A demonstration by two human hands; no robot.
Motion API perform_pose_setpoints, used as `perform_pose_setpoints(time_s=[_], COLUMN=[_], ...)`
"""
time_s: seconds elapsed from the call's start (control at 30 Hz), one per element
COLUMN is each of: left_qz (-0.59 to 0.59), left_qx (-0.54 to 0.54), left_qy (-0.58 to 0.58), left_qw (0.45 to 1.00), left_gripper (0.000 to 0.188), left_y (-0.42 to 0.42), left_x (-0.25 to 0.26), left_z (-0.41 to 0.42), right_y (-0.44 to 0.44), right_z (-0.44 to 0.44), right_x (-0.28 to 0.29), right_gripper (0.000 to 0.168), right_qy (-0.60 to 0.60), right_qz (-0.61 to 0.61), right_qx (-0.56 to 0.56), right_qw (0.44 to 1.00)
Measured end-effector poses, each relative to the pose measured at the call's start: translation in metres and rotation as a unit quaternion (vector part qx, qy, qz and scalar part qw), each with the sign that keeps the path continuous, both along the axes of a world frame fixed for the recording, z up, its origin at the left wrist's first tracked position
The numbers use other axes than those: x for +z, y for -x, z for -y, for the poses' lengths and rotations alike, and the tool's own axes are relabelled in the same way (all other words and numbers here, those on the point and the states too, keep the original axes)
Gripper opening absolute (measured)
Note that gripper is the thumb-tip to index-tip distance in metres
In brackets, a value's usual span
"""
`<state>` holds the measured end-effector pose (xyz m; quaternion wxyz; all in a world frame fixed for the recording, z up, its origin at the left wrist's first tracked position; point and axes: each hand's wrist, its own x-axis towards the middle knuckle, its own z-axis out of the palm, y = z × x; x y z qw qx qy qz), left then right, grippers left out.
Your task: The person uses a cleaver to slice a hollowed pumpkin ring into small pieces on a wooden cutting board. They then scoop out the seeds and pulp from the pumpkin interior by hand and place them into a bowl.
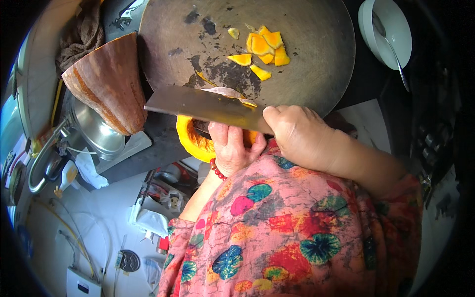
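Observation:
My right hand (297,128) grips a broad-bladed cleaver (207,105), its blade pointing left over the near edge of the round cutting board (315,55). Below the blade my left hand (235,148) holds a curved orange piece of pumpkin (189,141), partly hidden by the blade and my fingers. A strip of pumpkin peel (226,91) shows just beyond the blade. Several cut pumpkin pieces (261,45) lie in a small heap farther up the board. To the left stands a large chunk of pumpkin (111,81) with its skin on.
A white bowl (400,33) with a metal spoon (395,55) sits at upper right. At left are a brown cloth (81,37), a metal basin (96,122) and a curved faucet (37,167). A tiled floor with hoses and a white scale-like device (82,284) lies lower left.

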<state>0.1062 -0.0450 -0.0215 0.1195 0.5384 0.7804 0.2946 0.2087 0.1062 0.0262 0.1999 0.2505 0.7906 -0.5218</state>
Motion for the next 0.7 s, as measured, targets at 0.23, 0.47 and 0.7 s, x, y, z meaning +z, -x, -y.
perform_pose_setpoints(time_s=[0.23,0.47,0.7], left_qz=[0.013,0.032,0.008], left_qx=[-0.001,-0.002,0.013], left_qy=[-0.040,-0.022,-0.027], left_qw=[0.999,0.999,1.000], left_gripper=[0.045,0.049,0.052], left_y=[0.002,0.001,-0.001], left_x=[-0.006,-0.005,-0.009], left_z=[0.000,0.001,0.004], right_y=[0.025,0.021,-0.008], right_z=[0.004,-0.003,0.014], right_x=[-0.011,-0.035,-0.018], right_gripper=[0.015,0.012,0.011], right_qy=[0.015,0.026,-0.002], right_qz=[0.007,-0.048,-0.079], right_qx=[-0.041,-0.086,-0.094], right_qw=[0.999,0.995,0.992])
